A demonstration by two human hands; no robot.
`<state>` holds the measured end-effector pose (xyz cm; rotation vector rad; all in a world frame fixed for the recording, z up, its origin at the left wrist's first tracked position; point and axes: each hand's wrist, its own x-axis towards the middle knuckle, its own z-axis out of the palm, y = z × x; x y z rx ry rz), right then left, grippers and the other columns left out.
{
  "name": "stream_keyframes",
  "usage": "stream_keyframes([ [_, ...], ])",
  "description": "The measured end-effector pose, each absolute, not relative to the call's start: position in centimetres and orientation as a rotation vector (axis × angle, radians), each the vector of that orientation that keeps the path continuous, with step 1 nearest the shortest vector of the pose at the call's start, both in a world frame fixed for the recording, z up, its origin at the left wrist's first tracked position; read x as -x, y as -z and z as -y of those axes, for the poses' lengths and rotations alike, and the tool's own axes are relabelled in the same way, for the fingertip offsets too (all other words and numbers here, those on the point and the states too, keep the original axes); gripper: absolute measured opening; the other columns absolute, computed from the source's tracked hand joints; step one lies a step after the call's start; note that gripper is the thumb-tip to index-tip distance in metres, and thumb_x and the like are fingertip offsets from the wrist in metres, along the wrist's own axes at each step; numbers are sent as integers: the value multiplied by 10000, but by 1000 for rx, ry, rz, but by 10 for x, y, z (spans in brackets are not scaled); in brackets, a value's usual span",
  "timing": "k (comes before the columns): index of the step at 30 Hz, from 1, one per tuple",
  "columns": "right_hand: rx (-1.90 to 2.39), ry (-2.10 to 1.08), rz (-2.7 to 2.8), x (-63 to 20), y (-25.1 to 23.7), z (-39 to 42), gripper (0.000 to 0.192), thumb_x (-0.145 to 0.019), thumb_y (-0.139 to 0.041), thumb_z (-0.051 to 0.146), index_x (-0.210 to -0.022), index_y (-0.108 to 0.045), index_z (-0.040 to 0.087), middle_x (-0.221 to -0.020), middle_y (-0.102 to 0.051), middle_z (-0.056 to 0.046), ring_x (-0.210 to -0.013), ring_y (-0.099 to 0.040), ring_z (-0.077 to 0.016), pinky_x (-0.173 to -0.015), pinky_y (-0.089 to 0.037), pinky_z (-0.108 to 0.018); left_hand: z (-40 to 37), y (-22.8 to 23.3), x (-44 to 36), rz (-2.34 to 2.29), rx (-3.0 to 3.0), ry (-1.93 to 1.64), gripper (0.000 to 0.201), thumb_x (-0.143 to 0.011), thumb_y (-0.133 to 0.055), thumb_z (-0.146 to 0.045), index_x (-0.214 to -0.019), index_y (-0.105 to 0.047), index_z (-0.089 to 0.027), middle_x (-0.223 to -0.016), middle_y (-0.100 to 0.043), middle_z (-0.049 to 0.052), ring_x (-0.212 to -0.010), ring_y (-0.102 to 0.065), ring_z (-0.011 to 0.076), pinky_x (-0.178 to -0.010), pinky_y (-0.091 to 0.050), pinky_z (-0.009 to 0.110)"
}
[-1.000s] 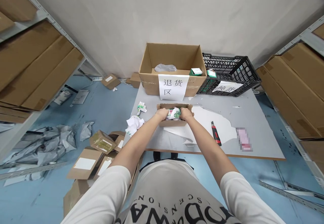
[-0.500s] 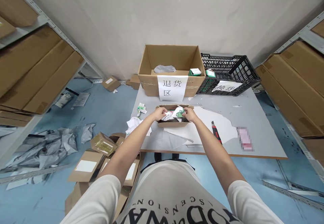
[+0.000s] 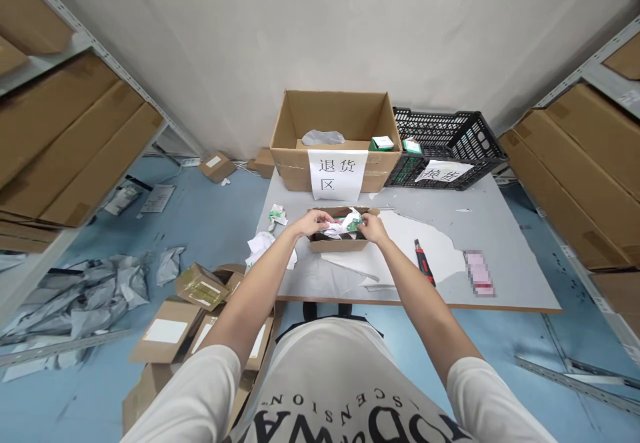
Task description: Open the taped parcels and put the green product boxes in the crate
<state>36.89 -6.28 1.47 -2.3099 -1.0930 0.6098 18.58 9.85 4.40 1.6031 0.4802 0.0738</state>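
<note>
The left hand (image 3: 311, 221) and the right hand (image 3: 371, 227) both pinch the crumpled white paper (image 3: 345, 225) with closed fingers; it sits between them, over the small open box (image 3: 339, 243).

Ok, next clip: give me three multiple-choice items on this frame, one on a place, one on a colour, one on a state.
1. Where does the utility knife lie?
A. on the table, to the right of the small box
B. inside the large carton
C. on the floor

2. What colour is the crate beside the large carton?
A. blue
B. black
C. white

3. How is the small box under the hands?
A. taped shut
B. crushed flat
C. open, with white and green paper showing

Answers: A, the knife rests on the grey table beside the right hand; B, its lattice is black; C, both hands, left hand too, pinch paper above its open top.
</note>
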Motion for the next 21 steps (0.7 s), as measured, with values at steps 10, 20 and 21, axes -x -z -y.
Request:
stream_keyframes([
  [10, 2064, -853, 944, -370, -8, 59, 149, -627, -647, 216, -732, -542, 206, -620, -543, 35, -603, -468, -124, -574, -306, -231, -103, -41, -195, -458, -1561, -91, 349, -666, -736, -317, -940, -671, -110, -835, -670, 65, -722, -591, 132, -707, -460, 280],
  [20, 1618, -1179, 966, -373, 4, 65, 347, -694, -616, 499, -776, -500, 183, -575, -520, 57, -553, -482, -101, -577, -387, -237, -80, 0, -214, -679, -2021, -345, 481, -678, -714, -210, -1137, -592, -129, -1176, -587, 138, -1059, -574, 242, -962, -416, 382],
  [21, 1597, -1192, 969, -374, 4, 66, 350, -694, -627, 498, -781, -508, 180, -577, -520, 59, -560, -490, -100, -586, -398, -238, -82, 2, -213, -631, -1979, -304, 487, -679, -713, -231, -1139, -593, -126, -1181, -595, 140, -1068, -572, 247, -954, -420, 379],
])
